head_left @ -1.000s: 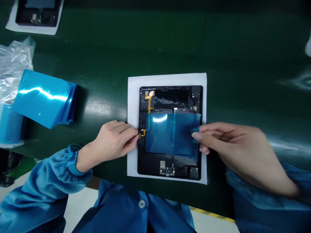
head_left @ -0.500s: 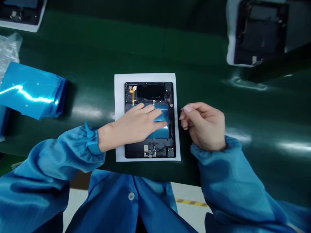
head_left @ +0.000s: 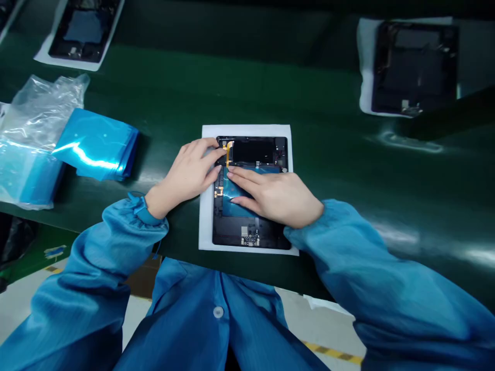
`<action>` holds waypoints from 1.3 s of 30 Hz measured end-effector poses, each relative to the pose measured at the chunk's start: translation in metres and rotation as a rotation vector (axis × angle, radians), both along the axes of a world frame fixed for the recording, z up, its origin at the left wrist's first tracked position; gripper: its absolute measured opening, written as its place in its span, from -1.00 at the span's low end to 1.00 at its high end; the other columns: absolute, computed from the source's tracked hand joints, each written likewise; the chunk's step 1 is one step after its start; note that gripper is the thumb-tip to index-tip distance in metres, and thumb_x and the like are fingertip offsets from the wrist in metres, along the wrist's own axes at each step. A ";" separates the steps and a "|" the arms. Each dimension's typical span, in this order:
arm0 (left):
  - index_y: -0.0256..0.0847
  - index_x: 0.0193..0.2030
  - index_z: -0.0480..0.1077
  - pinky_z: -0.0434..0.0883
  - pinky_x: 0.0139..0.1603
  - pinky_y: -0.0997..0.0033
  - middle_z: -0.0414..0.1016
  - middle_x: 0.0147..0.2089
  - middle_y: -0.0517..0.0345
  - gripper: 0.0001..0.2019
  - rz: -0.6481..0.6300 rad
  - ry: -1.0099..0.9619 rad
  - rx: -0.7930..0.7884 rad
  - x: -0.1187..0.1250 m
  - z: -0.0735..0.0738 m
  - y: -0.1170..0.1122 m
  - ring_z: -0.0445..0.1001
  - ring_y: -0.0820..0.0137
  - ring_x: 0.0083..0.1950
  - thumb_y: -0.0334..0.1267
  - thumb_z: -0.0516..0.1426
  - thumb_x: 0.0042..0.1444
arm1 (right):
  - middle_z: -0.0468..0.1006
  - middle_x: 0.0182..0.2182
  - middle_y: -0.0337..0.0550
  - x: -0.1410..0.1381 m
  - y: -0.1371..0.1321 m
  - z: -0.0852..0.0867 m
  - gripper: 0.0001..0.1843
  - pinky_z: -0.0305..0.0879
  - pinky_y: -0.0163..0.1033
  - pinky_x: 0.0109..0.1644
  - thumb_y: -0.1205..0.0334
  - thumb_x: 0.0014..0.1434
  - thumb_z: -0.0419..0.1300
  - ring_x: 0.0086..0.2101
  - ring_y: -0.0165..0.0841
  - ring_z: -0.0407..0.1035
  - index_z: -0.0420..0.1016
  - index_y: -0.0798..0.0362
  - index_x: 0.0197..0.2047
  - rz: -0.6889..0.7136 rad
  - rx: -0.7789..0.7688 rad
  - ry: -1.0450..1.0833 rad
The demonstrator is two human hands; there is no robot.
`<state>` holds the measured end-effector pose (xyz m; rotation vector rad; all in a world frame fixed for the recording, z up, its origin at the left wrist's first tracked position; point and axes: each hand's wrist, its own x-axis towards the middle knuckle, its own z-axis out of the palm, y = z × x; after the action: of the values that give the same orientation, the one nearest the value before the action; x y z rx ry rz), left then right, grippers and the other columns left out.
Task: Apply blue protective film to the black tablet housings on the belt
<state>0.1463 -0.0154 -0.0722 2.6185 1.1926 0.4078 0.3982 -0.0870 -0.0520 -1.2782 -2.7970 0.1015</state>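
Note:
An opened black tablet shell (head_left: 251, 232) lies on a white sheet (head_left: 204, 232) on the green belt, in front of me. A blue film (head_left: 232, 206) covers its middle. My right hand (head_left: 276, 196) lies flat on the film, fingers stretched leftward and pressing it. My left hand (head_left: 189, 172) rests at the shell's upper left corner, fingertips touching the edge beside the orange flex cable (head_left: 229, 150). Neither hand holds anything.
A stack of blue films (head_left: 96, 144) sits at the left beside clear plastic bags (head_left: 34, 113). Another tablet shell on a white sheet (head_left: 412, 64) lies at the far right, and a third (head_left: 83, 28) at the far left. The belt (head_left: 348, 170) is dark green.
My left hand slid off the film to the shell's upper left corner. My right hand came in from the right side and now lies flat on the film.

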 end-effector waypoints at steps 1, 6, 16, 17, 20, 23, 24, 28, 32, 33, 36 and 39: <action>-0.19 0.36 0.48 0.41 0.36 -0.09 0.48 0.38 -0.22 -0.59 -0.001 0.000 0.008 0.001 -0.002 -0.001 0.44 -0.03 0.39 -0.26 0.08 0.45 | 0.51 0.42 0.04 -0.001 -0.002 0.001 -0.35 0.55 -0.13 -0.24 -0.12 0.59 0.06 -0.21 -0.17 0.70 0.48 0.11 0.50 0.009 0.002 -0.011; -0.21 0.37 0.47 0.39 0.36 -0.07 0.48 0.37 -0.22 -0.58 -0.006 -0.009 0.044 0.004 -0.004 -0.003 0.44 -0.01 0.39 -0.26 0.06 0.46 | 0.53 0.40 -0.09 0.002 -0.025 0.005 -0.35 0.60 -0.10 -0.24 -0.17 0.61 -0.02 -0.26 -0.23 0.69 0.60 0.08 0.40 0.142 -0.022 0.008; -0.19 0.35 0.47 0.40 0.34 -0.04 0.48 0.35 -0.20 -0.60 -0.012 -0.023 0.057 0.003 -0.005 -0.003 0.44 0.01 0.37 -0.25 0.07 0.45 | 0.57 0.36 0.01 0.014 -0.047 0.007 -0.38 0.61 -0.14 -0.28 -0.18 0.57 0.10 -0.33 -0.27 0.68 0.62 0.06 0.39 0.075 -0.008 0.007; -0.19 0.35 0.47 0.40 0.34 -0.04 0.48 0.35 -0.20 -0.60 -0.016 -0.020 0.064 0.003 -0.005 -0.002 0.44 0.01 0.37 -0.25 0.08 0.45 | 0.58 0.34 0.00 0.017 -0.047 0.007 -0.39 0.61 -0.14 -0.28 -0.17 0.57 0.10 -0.31 -0.26 0.69 0.62 0.06 0.38 0.044 0.002 0.020; -0.20 0.36 0.47 0.42 0.32 -0.04 0.49 0.35 -0.21 -0.59 -0.020 0.004 0.073 0.000 -0.003 -0.001 0.45 0.00 0.35 -0.26 0.09 0.44 | 0.58 0.34 0.01 0.029 -0.038 0.003 -0.38 0.60 -0.13 -0.29 -0.14 0.59 0.07 -0.20 -0.17 0.74 0.59 0.11 0.41 -0.158 0.062 0.022; -0.21 0.35 0.48 0.45 0.26 -0.06 0.48 0.35 -0.23 -0.59 -0.018 0.062 0.047 0.000 0.005 0.002 0.47 -0.03 0.30 -0.25 0.11 0.42 | 0.56 0.35 0.08 0.040 -0.042 0.002 -0.37 0.59 -0.10 -0.28 -0.14 0.58 0.08 -0.24 -0.14 0.73 0.59 0.13 0.40 -0.206 0.056 -0.015; -0.23 0.33 0.48 0.46 0.24 -0.06 0.49 0.33 -0.23 -0.59 -0.016 0.085 0.038 0.002 0.009 0.004 0.48 -0.04 0.27 -0.24 0.11 0.41 | 0.57 0.34 0.11 0.042 -0.050 0.004 -0.37 0.59 -0.10 -0.29 -0.15 0.57 0.09 -0.28 -0.16 0.73 0.60 0.15 0.38 -0.177 0.044 -0.015; -0.26 0.23 0.51 0.46 0.22 -0.07 0.55 0.24 -0.22 -0.66 0.071 0.111 0.060 0.027 0.019 0.018 0.51 -0.07 0.21 -0.25 0.08 0.42 | 0.62 0.30 0.15 0.047 -0.090 0.011 -0.39 0.55 -0.14 -0.35 -0.13 0.56 0.11 -0.42 -0.25 0.67 0.61 0.17 0.35 -0.076 0.025 0.015; -0.39 0.26 0.46 0.41 0.29 -0.17 0.51 0.27 -0.38 -0.63 0.162 0.109 0.070 0.066 0.015 0.040 0.47 -0.19 0.29 -0.28 0.08 0.43 | 0.59 0.34 0.16 0.044 -0.080 0.008 -0.29 0.53 -0.15 -0.37 -0.18 0.57 0.05 -0.35 -0.21 0.69 0.46 0.13 0.51 -0.154 0.035 -0.015; -0.43 0.27 0.45 0.39 0.31 -0.20 0.49 0.28 -0.43 -0.63 0.165 0.121 0.065 0.074 0.013 0.046 0.45 -0.23 0.32 -0.28 0.08 0.43 | 0.55 0.37 0.19 0.042 -0.069 0.006 -0.25 0.51 -0.14 -0.39 -0.22 0.56 0.04 -0.33 -0.18 0.69 0.43 0.14 0.53 -0.191 0.047 -0.031; -0.46 0.24 0.46 0.37 0.33 -0.20 0.51 0.27 -0.45 -0.65 0.121 0.159 0.065 0.087 0.010 0.058 0.43 -0.24 0.35 -0.30 0.07 0.45 | 0.43 0.45 0.27 0.035 -0.041 0.001 -0.15 0.52 -0.08 -0.39 -0.27 0.56 0.00 -0.25 -0.09 0.71 0.37 0.25 0.56 -0.259 0.063 -0.056; -0.41 0.24 0.47 0.39 0.30 -0.09 0.59 0.17 -0.33 -0.68 0.052 0.223 0.046 0.088 0.011 0.066 0.51 -0.11 0.26 -0.33 0.05 0.49 | 0.47 0.42 0.27 0.033 -0.049 0.006 -0.18 0.56 -0.07 -0.36 -0.24 0.56 0.03 -0.27 -0.10 0.71 0.41 0.28 0.52 -0.225 0.061 -0.056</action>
<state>0.2347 0.0509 -0.0612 2.7347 1.3359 0.1567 0.4308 -0.1355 -0.0464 -1.5918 -2.6543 -0.0316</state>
